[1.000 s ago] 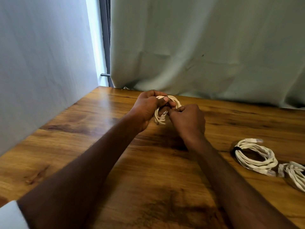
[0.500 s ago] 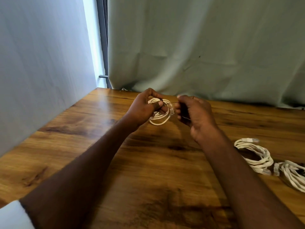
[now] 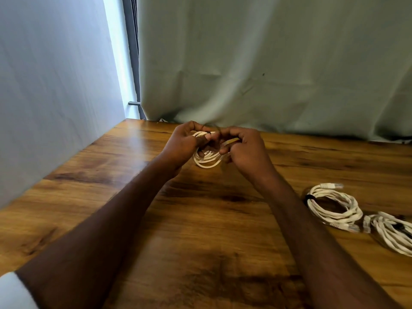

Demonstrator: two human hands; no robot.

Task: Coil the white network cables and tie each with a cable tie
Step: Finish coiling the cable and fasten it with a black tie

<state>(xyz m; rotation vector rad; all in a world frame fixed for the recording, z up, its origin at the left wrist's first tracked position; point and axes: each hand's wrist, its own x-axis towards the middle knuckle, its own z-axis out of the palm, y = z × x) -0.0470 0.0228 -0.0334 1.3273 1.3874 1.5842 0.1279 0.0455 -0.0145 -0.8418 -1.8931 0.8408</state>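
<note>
I see a wooden counter (image 3: pixel 111 197), grey curtain (image 3: pixel 267 63) behind, two tied coils (image 3: pixel 332 208) at right, left hand (image 3: pixel 182 143) and right hand (image 3: pixel 245 148) fingers curled around a white cable coil (image 3: pixel 207 158).

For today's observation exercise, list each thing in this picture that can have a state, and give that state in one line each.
Coil in hand: coiled, held above the table, tie not plainly fastened.
Left hand: grips the coil.
Right hand: fingers curled at the coil's top, pinching something thin and dark.
Nearer table coil: coiled, lying flat, dark tie on it.
Edge coil: coiled, partly cut off, dark band visible.
Curtain: drawn.
</note>
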